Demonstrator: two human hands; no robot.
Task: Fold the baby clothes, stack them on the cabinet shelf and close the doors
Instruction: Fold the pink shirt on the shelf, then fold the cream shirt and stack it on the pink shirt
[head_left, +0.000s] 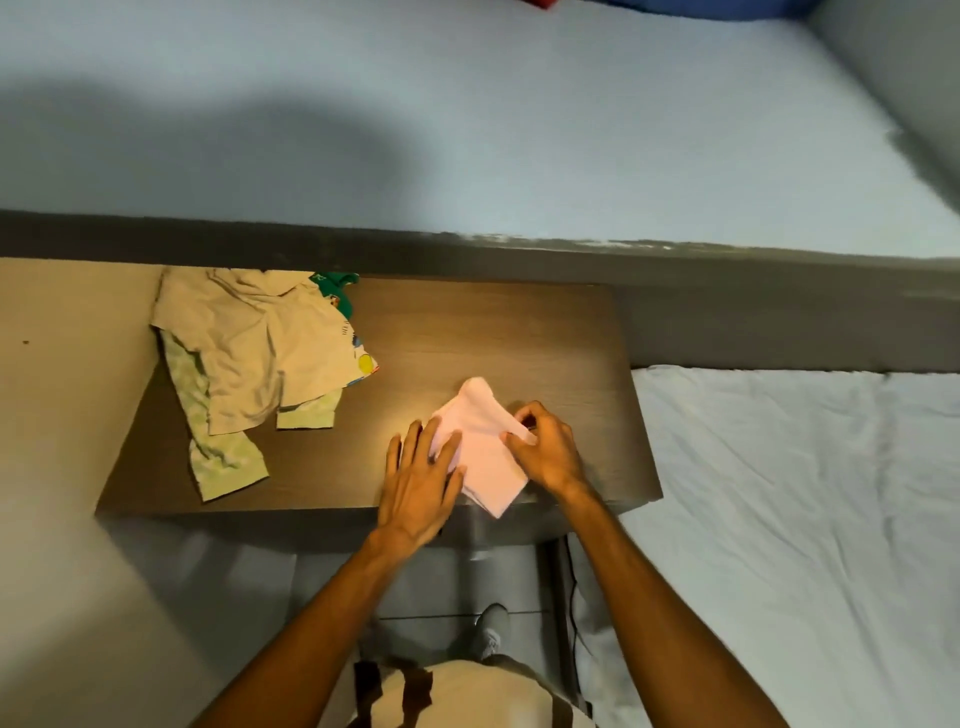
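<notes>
Head view, looking straight down: a dark wood-grain surface (467, 332) filled the middle of the frame, with a pale wall beyond it at twelve o'clock and a bed with a wrinkled white sheet (789, 493) at three o'clock.

Just below the centre lay a small pink garment (483, 452), partly folded into a rough diamond, soft and matte like knit cotton. The left hand (418, 483) rested flat on its seven o'clock edge, fingers spread, pinning the cloth down. The right hand (545, 447) was closed in a pinch on a fold at the garment's three o'clock corner, thumb and fingertips gripping the fabric.

At ten o'clock on the surface sat a loose pile of unfolded baby clothes (249, 364): a cream piece on top, pale green patterned trousers (223, 457) underneath trailing toward seven o'clock, and a printed item with green trim peeking out at the far side.

The pink garment looked very light, limp and not fragile; it would likely slump if lifted by one corner, so it seemed best taken by the folded edges with both hands, or slid flat onto a palm. No cabinet shelf or doors were visible.
</notes>
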